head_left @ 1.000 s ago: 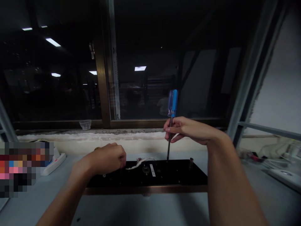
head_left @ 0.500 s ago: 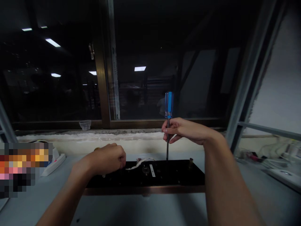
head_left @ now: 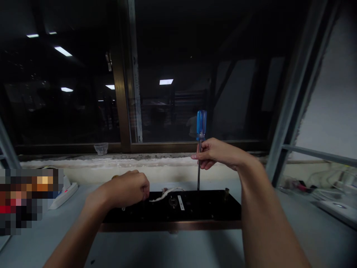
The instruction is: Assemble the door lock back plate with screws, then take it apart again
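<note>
My right hand (head_left: 213, 153) pinches the metal shaft of a screwdriver (head_left: 201, 123), just below its blue clear handle. The screwdriver stands upright, its tip down at the far edge of a long black panel (head_left: 200, 208) with a copper-coloured front edge. Over the panel's left part, my left hand (head_left: 131, 188) is closed with its fingertips low at the surface; what they hold, if anything, is hidden. Beside those fingers a white cable (head_left: 166, 192) lies on the panel. A white label (head_left: 181, 203), a round dark part (head_left: 173, 201) and a brass post (head_left: 227, 193) show on it.
The panel rests on a light blue-grey table (head_left: 134, 247). On the left is a white power strip (head_left: 64, 195) beside a blurred-out patch. A clear plastic cup (head_left: 100, 148) stands on the window sill. Cables and a white device (head_left: 338, 206) lie at the right.
The screwdriver's handle has turned and shifted slightly right, and my right fingers have rolled around its shaft. My left hand has stayed in place.
</note>
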A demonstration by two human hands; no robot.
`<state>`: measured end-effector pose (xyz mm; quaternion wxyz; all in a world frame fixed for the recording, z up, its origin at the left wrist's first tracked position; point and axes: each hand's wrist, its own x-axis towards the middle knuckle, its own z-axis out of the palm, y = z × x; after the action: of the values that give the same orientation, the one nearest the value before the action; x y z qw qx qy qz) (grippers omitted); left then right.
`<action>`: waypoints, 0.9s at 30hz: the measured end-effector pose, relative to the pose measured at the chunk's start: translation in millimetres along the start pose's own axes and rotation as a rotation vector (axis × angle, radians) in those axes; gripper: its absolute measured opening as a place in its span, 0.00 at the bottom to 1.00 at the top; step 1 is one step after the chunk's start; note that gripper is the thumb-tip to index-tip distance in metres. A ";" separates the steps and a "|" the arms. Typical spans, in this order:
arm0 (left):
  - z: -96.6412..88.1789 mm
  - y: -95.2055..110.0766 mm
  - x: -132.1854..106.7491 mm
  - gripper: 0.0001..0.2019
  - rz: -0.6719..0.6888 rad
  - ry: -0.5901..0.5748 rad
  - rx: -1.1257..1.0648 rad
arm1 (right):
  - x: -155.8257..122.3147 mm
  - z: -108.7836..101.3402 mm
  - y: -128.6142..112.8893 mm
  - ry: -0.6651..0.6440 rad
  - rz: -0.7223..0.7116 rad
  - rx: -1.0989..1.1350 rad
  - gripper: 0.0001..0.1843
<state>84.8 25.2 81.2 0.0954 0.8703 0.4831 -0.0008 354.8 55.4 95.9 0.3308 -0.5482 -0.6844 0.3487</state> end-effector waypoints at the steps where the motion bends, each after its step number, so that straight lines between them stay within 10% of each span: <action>1: -0.1 -0.1 -0.2 0.11 -0.001 0.000 0.000 | 1.6 -0.6 0.6 0.008 0.007 -0.012 0.16; 27: 0.0 -1.6 -1.0 0.12 0.002 -0.001 -0.012 | -7.1 -4.0 -0.2 -0.083 -0.109 -0.056 0.14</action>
<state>83.0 25.2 81.1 0.1007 0.8703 0.4821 0.0017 359.4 48.9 97.8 0.3050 -0.5043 -0.7358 0.3334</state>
